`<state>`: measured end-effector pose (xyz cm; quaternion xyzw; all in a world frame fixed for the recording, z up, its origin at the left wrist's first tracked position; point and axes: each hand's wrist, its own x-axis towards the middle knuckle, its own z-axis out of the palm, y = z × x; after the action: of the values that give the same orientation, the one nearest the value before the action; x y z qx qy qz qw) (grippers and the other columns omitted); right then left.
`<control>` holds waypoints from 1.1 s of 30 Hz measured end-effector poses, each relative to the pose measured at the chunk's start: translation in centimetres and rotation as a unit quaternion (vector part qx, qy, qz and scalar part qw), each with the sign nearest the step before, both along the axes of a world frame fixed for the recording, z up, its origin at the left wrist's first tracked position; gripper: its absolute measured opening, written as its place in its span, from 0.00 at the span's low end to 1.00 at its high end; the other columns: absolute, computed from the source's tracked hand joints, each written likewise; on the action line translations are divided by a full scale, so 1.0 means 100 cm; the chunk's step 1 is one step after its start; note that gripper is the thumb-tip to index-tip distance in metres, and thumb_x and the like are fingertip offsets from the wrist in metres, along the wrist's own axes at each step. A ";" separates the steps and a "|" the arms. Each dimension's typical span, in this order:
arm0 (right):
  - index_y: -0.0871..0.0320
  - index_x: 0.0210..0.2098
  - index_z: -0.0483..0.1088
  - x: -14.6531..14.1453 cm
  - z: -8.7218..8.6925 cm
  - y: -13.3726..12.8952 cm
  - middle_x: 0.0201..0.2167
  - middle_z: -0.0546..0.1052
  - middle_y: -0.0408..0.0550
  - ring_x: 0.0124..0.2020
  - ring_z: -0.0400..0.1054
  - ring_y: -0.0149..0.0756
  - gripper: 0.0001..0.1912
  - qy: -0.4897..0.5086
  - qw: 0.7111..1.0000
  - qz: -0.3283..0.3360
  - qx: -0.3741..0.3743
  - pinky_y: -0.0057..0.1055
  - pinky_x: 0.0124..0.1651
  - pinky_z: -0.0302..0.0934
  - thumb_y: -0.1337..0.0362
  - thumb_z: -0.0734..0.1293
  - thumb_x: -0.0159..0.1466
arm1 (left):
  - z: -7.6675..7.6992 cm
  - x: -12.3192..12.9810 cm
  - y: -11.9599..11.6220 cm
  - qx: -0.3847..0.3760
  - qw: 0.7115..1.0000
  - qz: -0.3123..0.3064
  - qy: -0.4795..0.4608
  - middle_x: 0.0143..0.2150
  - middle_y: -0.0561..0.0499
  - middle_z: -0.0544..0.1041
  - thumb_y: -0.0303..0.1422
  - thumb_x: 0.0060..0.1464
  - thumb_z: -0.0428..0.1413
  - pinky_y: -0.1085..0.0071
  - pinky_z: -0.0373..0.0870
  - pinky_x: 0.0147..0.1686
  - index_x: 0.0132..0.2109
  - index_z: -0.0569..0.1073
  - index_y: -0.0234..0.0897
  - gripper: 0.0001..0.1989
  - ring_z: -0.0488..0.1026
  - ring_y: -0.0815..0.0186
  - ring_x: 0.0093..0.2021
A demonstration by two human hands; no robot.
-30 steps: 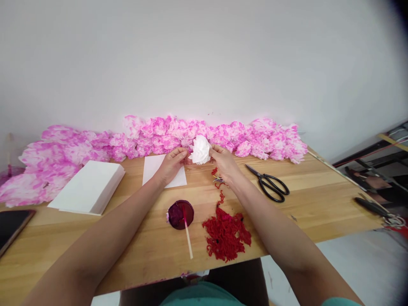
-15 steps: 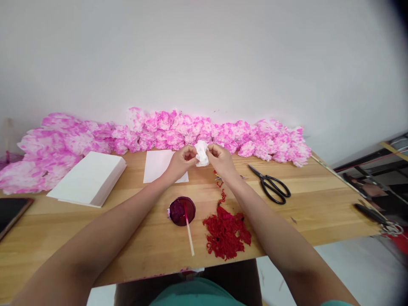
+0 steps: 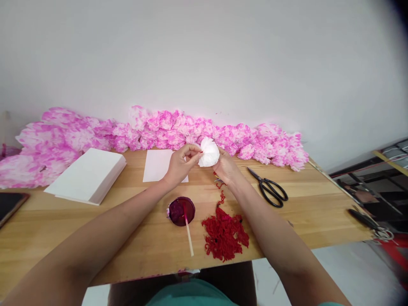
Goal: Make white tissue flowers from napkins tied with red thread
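A white tissue-paper flower (image 3: 209, 152), fanned out and round, is held above the table between my two hands. My left hand (image 3: 183, 163) pinches its left edge with thumb and forefinger, where a speck of red shows. At its right side is my right hand (image 3: 227, 165), gripping it from behind, most of the fingers hidden by the paper. Below the hands lie a bowl of dark purple dye (image 3: 178, 211) with a pale stick (image 3: 190, 240) leaning in it, and a heap of red yarn (image 3: 225, 233) with a strand trailing up toward my right hand.
Pink-and-white paper flowers (image 3: 172, 129) line the wall side. A stack of white paper (image 3: 87, 174) is at left, a white sheet (image 3: 156, 165) behind my left hand. Black scissors (image 3: 269, 187) lie at right, another black-handled tool (image 3: 363, 219) near the right edge, a dark phone-like slab (image 3: 11, 206) far left.
The crumpled white paper has opened into a wider, rounded flower shape. My right hand has shifted slightly right and behind it; my left stays at its left edge.
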<state>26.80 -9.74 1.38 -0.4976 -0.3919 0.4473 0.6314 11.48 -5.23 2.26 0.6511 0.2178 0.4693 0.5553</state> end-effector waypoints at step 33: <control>0.57 0.30 0.71 -0.005 0.024 -0.015 0.27 0.73 0.42 0.28 0.65 0.31 0.10 -0.292 0.951 -0.091 0.041 0.29 0.33 0.58 0.56 0.66 0.59 | -0.025 0.002 0.023 -0.154 0.978 -0.140 0.004 0.36 0.49 0.80 0.37 0.48 0.62 0.73 0.65 0.34 0.41 0.78 0.33 0.15 0.72 0.67 0.33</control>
<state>26.34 -11.27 3.73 -0.6140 -0.5297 0.2069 0.5473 11.72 -2.93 -0.21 0.5834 0.1964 0.3449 0.7085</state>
